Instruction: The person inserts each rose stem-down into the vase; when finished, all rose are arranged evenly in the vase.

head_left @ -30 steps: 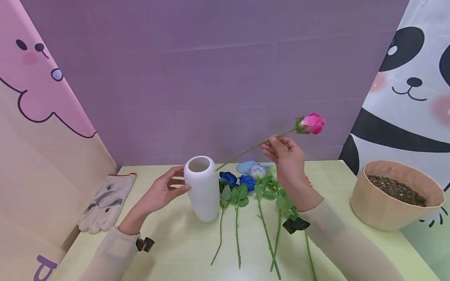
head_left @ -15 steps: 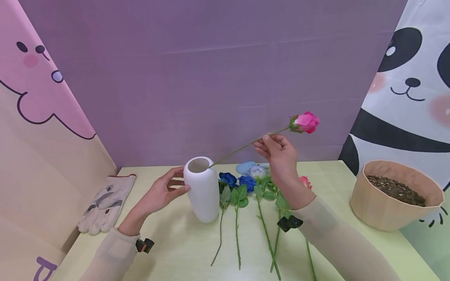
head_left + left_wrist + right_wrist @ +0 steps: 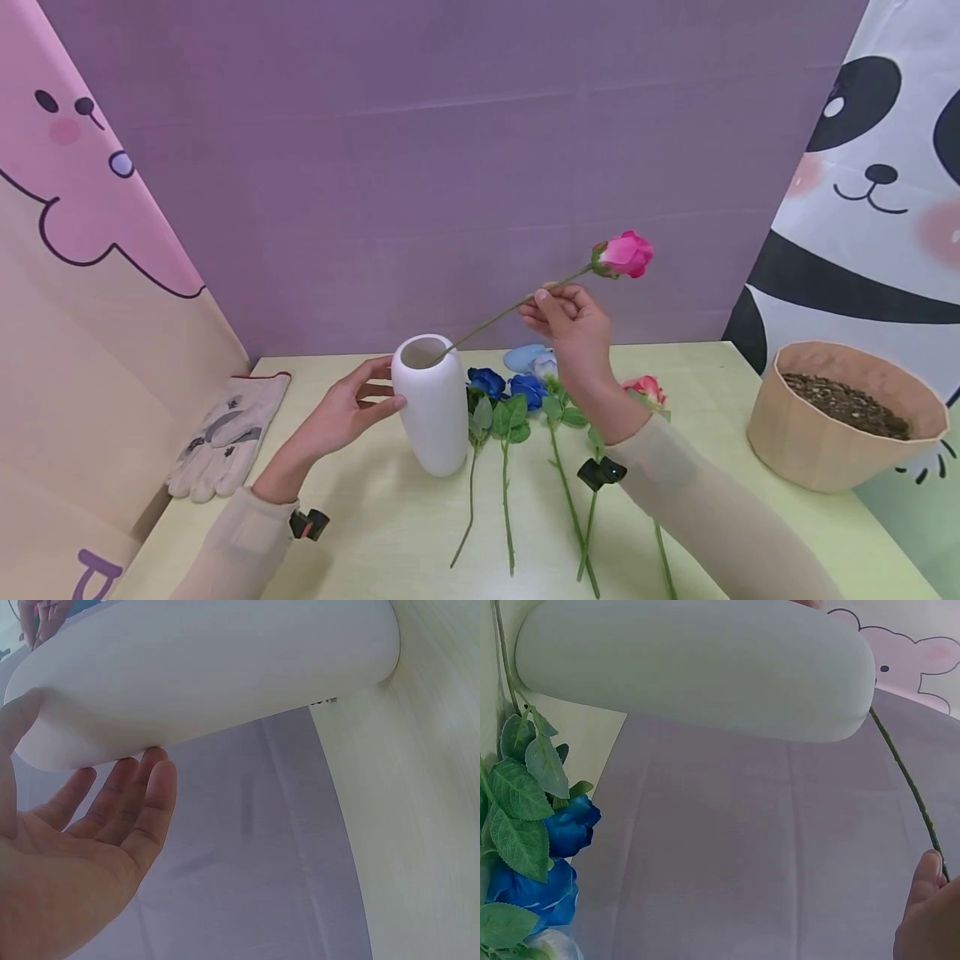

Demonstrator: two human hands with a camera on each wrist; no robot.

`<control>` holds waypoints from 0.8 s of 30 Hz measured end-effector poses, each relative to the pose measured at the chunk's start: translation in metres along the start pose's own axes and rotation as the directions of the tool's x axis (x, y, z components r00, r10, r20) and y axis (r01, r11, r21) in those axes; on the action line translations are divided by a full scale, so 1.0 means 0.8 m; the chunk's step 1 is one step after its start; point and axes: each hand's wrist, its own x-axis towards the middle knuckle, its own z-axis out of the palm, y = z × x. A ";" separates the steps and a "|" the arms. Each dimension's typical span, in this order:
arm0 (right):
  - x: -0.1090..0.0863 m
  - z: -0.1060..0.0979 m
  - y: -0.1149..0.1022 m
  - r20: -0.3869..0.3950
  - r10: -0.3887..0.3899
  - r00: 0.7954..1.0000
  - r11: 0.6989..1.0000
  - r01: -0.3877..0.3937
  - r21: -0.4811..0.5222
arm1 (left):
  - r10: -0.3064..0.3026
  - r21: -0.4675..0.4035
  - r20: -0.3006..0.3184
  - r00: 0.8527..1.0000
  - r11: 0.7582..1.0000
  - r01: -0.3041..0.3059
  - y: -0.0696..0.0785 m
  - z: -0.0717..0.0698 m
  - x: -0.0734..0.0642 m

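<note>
A white vase [image 3: 437, 417] stands upright on the table. My left hand [image 3: 348, 410] holds it by its upper left side; in the left wrist view the fingertips [image 3: 154, 755] touch its wall, and the thumb lies nearer the mouth. With thumb and fingers my right hand [image 3: 576, 333] pinches the green stem of a pink rose [image 3: 628, 254], above and to the right of the vase. The stem slants down leftward, its lower end inside the mouth. In the right wrist view the stem [image 3: 904, 771] passes behind the vase's rim.
Several flowers lie right of the vase, among them blue roses [image 3: 528, 390] and a coral one [image 3: 647, 388]. A light-blue object [image 3: 525, 358] lies behind them. Work gloves [image 3: 228, 437] lie at the left edge; a tan pot [image 3: 806, 442] of soil stands at the right.
My right hand has moved left with the pink rose, and its stem end has gone from beside the rim into the vase's mouth. My left hand has stayed on the vase.
</note>
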 end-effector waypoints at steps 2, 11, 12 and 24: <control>0.000 0.003 0.001 0.018 0.000 1.000 1.000 0.000 -0.015 | -0.003 0.002 -0.002 1.000 1.000 0.003 0.000 0.000 -0.001; -0.003 0.019 0.008 0.074 0.038 0.997 0.998 -0.035 -0.044 | -0.002 0.009 -0.004 1.000 1.000 0.002 0.002 0.000 -0.002; -0.004 0.021 0.009 0.080 0.046 0.996 0.998 -0.043 -0.037 | -0.004 0.010 -0.004 1.000 1.000 0.004 0.002 0.000 -0.002; -0.007 0.035 0.016 0.113 0.101 0.988 0.995 -0.099 -0.024 | 0.001 0.006 -0.008 1.000 1.000 -0.001 0.001 0.000 -0.001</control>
